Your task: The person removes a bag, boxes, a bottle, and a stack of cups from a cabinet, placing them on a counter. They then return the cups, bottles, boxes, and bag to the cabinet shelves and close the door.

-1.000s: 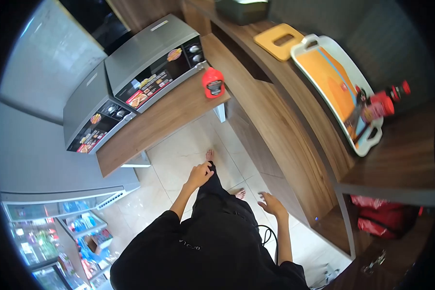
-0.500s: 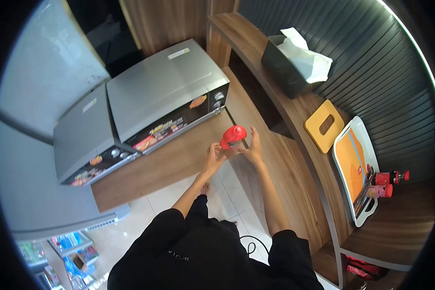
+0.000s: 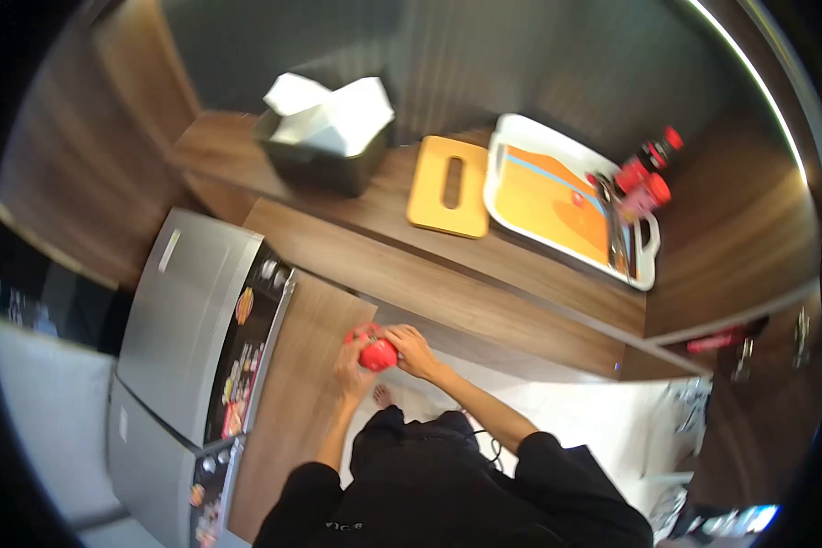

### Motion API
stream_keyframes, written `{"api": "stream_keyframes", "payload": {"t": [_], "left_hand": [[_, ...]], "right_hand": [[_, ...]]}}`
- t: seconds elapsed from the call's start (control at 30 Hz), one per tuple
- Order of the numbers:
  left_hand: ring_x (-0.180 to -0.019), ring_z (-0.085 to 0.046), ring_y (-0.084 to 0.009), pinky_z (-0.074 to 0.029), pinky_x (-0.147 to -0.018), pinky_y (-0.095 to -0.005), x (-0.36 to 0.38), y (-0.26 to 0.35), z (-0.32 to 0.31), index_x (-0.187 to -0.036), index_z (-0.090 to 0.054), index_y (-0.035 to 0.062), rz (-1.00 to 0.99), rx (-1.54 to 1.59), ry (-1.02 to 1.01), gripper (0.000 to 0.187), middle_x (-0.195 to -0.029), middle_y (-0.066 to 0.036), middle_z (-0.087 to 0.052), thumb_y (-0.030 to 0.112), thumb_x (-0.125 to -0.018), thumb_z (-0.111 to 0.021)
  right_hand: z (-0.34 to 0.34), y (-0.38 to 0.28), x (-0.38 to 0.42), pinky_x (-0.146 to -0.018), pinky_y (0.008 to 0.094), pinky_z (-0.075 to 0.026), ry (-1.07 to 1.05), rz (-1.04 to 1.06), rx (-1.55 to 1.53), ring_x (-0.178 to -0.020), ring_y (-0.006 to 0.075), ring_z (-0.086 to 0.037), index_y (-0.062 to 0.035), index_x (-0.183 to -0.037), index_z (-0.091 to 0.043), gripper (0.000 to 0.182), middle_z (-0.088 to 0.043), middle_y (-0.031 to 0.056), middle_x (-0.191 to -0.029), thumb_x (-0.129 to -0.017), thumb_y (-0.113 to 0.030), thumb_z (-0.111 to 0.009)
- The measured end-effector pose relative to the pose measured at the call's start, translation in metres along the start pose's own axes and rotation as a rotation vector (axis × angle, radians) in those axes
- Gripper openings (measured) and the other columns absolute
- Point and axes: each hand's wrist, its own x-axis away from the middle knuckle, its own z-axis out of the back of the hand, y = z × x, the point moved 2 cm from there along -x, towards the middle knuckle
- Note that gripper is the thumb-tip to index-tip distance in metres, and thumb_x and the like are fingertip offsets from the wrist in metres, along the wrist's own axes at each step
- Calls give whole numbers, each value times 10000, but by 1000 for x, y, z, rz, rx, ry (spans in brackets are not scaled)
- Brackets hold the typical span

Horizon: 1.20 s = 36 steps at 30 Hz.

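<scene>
A small red object [image 3: 377,354], smeared by motion, is held between both hands above the edge of the wooden counter [image 3: 315,342]. My left hand [image 3: 348,363] wraps its left side, with the fingers closed around it. From the upper right, my right hand [image 3: 411,350] grips the same object, its fingers bent over the top. What exactly the red object is cannot be made out.
Silver oven-like appliances [image 3: 187,310] stand at the left. On the upper shelf are a black tissue box [image 3: 324,169], a yellow board [image 3: 425,196] and a white-rimmed tray [image 3: 566,247] with utensils. Two red bottles [image 3: 644,196] stand at the tray's right end.
The view has swung to the right, towards the shelf. My right hand, earlier spread beside the red object, is now closed on it. The object looks tilted differently.
</scene>
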Motion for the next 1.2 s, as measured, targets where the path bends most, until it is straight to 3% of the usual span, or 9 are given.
{"api": "stream_keyframes", "payload": {"t": [0.1,0.33,0.5,0.67,0.77,0.8,0.93,1.0,1.2], "left_hand": [[-868,-679,-304,-532,-778,-412,34,30,-30,-975,-701,101,6,-24,-237,559,-939,-105,-709,375,-542,-926],[-718,-698,-253,-547,-689,-347,59,192,-135,-854,-699,71,-218,265,-601,574,-799,-93,-714,454,-517,-963],[-698,-697,-207,-545,-663,-312,72,327,-202,-859,-698,47,-209,568,-826,533,-790,-93,-714,379,-539,-963],[-715,-698,-196,-558,-706,-302,82,452,-246,-884,-704,34,-267,804,-1013,553,-810,-92,-712,352,-520,-974],[-775,-702,-205,-561,-721,-301,70,526,-257,-938,-710,46,-523,954,-960,566,-844,-90,-710,345,-534,-970],[-870,-701,-216,-568,-755,-323,64,546,-259,-1041,-674,34,-635,1015,-997,618,-992,-112,-701,278,-559,-973],[-1198,-584,-303,-447,-1023,-409,71,600,-266,-1358,-404,33,-410,1383,-816,964,-1338,-221,-550,120,-580,-966],[-1352,-453,-327,-326,-1140,-440,64,621,-268,-1436,-315,-1,-488,1276,-699,915,-1455,-250,-423,61,-710,-869],[-1499,-217,-357,-202,-1201,-418,41,644,-293,-1553,-157,-54,-595,892,-733,763,-1614,-258,-189,100,-952,-602]], "right_hand": [[33,8,80,-1026,457,-433,-31,-91,-99,-1184,319,-572,-120,-1287,-561,668,-625,130,-1230,-660,-131,-793],[155,-6,280,-1002,425,-465,140,-528,-377,-1135,342,-604,-80,-1254,-585,710,-644,140,-1201,-612,-198,-865],[224,-57,396,-1024,396,-459,709,-845,-481,-1182,277,-616,-54,-1287,-573,690,-666,119,-1199,-681,-179,-876],[234,-67,487,-958,403,-491,1018,-872,-193,-1098,308,-643,-12,-1239,-578,650,-657,168,-1163,-684,-200,-861],[262,-62,517,-907,404,-510,1180,-852,-107,-1030,309,-658,8,-1220,-557,676,-648,173,-1145,-675,-255,-858],[278,-63,523,-893,401,-514,1245,-846,-51,-1009,303,-660,14,-1236,-531,731,-643,168,-1144,-666,-300,-865],[344,-37,532,-958,404,-507,1431,-697,-39,-1170,285,-594,-4,-1326,-436,911,-591,184,-1256,-644,-379,-910],[413,-42,505,-983,403,-507,1510,-623,42,-1217,282,-570,-15,-1361,-396,982,-580,188,-1280,-626,-384,-933],[526,-23,443,-874,315,-513,1721,-403,266,-1001,194,-630,-28,-1194,-487,761,-627,90,-1091,-626,-201,-962]]}}
